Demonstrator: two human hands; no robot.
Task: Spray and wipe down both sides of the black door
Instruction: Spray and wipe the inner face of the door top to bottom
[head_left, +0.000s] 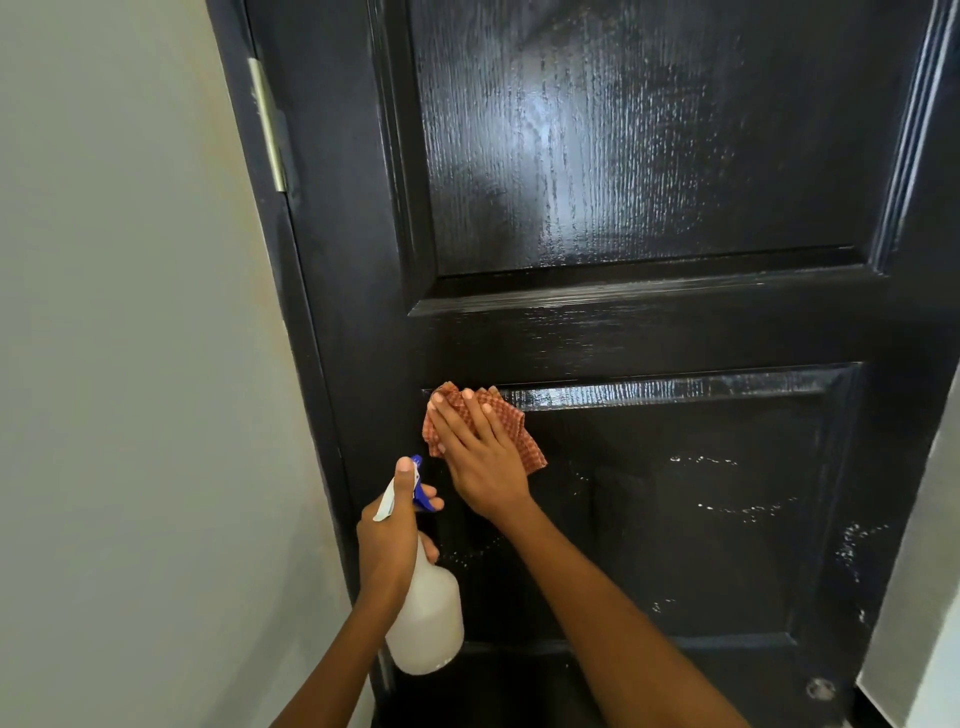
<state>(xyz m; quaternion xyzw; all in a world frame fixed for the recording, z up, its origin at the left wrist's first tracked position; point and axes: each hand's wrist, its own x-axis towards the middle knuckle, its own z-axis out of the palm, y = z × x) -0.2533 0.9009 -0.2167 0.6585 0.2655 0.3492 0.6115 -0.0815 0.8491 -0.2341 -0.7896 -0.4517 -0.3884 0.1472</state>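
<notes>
Pressing flat against the black door (649, 156), an orange checked cloth (511, 428) is held under the straight fingers of the right hand (480, 460) at the upper left corner of the lower panel. A white spray bottle (426, 608) is held in the left hand's (387, 545) closed grip, just beside the door. Droplets (727, 506) are seen on the lower panel.

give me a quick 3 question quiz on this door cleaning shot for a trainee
1. True or false: the right hand presses the checked cloth flat on the black door.
2. Which hand holds the spray bottle?
3. The cloth sits at which corner of the lower panel: A upper left, B upper right, C bottom right?

Key: 1 true. 2 the left hand. 3 A.
</notes>
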